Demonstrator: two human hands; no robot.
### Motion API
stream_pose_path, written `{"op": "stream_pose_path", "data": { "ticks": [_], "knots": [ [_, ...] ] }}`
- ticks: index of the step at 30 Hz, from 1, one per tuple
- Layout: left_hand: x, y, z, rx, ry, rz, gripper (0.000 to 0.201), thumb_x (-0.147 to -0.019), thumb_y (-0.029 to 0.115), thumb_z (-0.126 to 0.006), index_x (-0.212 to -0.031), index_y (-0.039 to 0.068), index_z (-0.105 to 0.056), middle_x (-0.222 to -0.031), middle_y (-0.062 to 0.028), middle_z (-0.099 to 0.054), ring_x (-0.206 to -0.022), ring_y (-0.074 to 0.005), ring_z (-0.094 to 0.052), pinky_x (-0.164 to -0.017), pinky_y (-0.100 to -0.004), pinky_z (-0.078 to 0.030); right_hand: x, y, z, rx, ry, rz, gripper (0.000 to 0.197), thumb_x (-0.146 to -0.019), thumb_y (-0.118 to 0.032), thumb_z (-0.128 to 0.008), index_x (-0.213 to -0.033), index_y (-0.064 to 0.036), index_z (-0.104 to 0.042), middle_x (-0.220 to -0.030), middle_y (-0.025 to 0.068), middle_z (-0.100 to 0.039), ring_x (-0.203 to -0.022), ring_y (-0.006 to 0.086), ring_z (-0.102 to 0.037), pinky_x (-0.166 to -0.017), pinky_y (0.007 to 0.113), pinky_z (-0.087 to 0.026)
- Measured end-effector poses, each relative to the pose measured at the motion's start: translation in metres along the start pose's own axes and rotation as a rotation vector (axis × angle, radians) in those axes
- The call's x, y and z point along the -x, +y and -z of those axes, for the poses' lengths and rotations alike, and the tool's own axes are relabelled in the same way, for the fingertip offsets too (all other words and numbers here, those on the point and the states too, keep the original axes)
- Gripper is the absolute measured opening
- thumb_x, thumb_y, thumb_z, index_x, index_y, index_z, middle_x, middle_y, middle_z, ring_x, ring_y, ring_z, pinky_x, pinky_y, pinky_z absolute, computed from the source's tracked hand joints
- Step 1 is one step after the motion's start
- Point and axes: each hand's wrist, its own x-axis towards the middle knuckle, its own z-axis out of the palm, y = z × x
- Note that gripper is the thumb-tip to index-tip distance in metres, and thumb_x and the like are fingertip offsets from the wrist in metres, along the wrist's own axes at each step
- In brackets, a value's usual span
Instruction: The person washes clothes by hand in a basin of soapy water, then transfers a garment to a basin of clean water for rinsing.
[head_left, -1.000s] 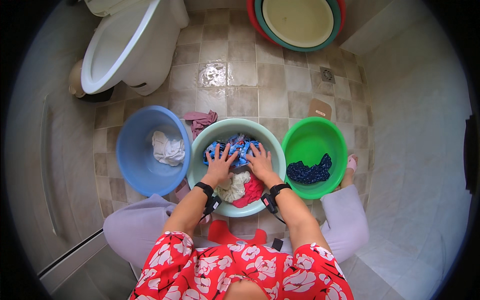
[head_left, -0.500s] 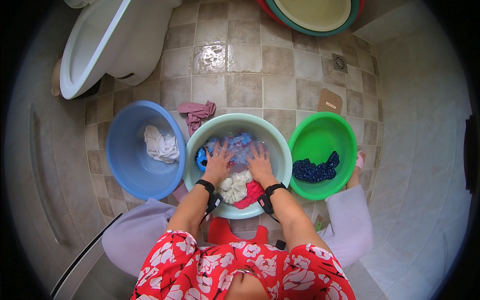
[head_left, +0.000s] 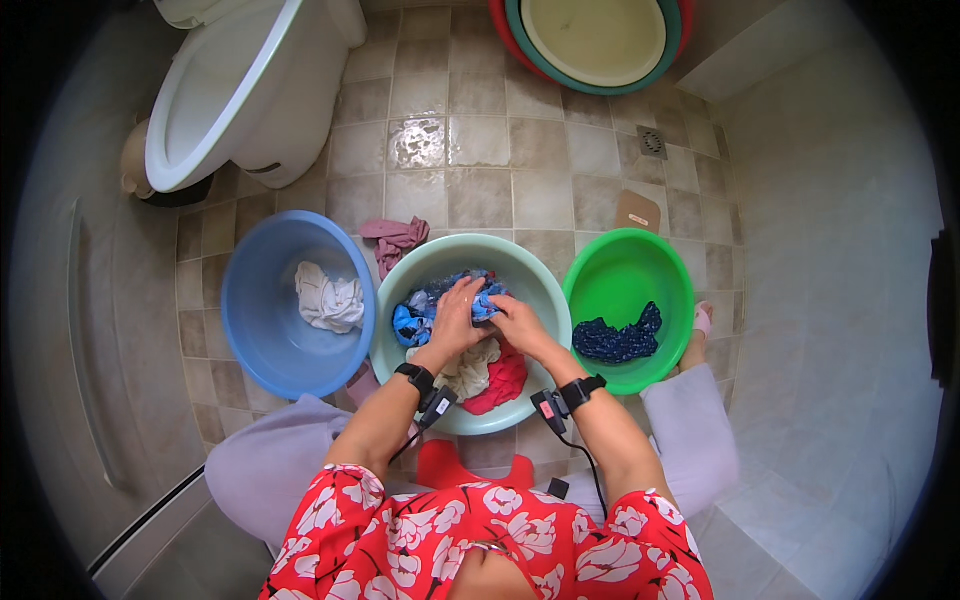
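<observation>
A pale mint basin [head_left: 550, 350] stands in front of me with wet laundry in it. Both my hands are inside, close together on a blue patterned cloth [head_left: 486, 304]. My left hand [head_left: 455, 318] closes over it from the left, fingers pressed together. From the right, my right hand [head_left: 522, 326] grips the same cloth between thumb and fingers, some of which are hidden. More blue cloth [head_left: 411, 326] bunches at the basin's left side. Nearer me lie a cream-white cloth [head_left: 470, 372] and a red-pink cloth [head_left: 502, 381].
To the left, a blue basin [head_left: 250, 340] holds a white cloth [head_left: 329, 299]. On the right, a green basin [head_left: 660, 262] contains a dark blue dotted cloth [head_left: 618, 337]. A mauve cloth [head_left: 396, 240] lies on the tiles behind. Farther off are a toilet [head_left: 270, 110], stacked basins [head_left: 590, 70] and a floor drain [head_left: 651, 143].
My hands have come together from a spread, flat position and taken hold of the blue patterned cloth. The whole view has shifted slightly.
</observation>
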Motion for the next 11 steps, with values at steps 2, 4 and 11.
{"op": "stream_pose_path", "data": {
  "ticks": [2,4,11],
  "knots": [
    [0.006,-0.003,0.003,0.148,0.069,-0.003,0.069,-0.063,0.027,-0.081,-0.124,0.012,-0.055,-0.127,-0.0129,-0.055,-0.128,-0.0289,-0.043,-0.105,-0.0463,-0.030,0.013,-0.056,0.021,-0.278,-0.071,-0.004,0.030,-0.089,-0.009,-0.056,-0.117,-0.0015,-0.060,-0.106,0.0088,-0.064,-0.102,0.0145,-0.057,-0.088,0.029,-0.046],
    [0.006,0.007,0.003,0.168,0.067,-0.040,0.067,-0.063,0.027,-0.081,-0.123,0.013,-0.055,-0.127,-0.0121,-0.055,-0.128,-0.0288,-0.044,-0.105,-0.0467,-0.030,0.028,-0.086,0.044,-0.342,-0.081,0.047,0.029,-0.089,-0.007,-0.055,-0.117,-0.0009,-0.060,-0.108,0.0081,-0.062,-0.103,0.0143,-0.056,-0.089,0.029,-0.045],
    [0.021,-0.021,0.002,0.162,0.057,-0.047,0.062,-0.069,0.023,-0.075,-0.125,0.014,-0.051,-0.119,-0.0109,-0.060,-0.112,-0.0294,-0.055,-0.102,-0.0483,-0.033,0.078,-0.181,0.093,-0.504,-0.232,0.381,0.026,-0.090,-0.006,-0.058,-0.116,-0.0011,-0.060,-0.112,0.0068,-0.055,-0.105,0.0151,-0.052,-0.093,0.027,-0.041]
  ]
}}
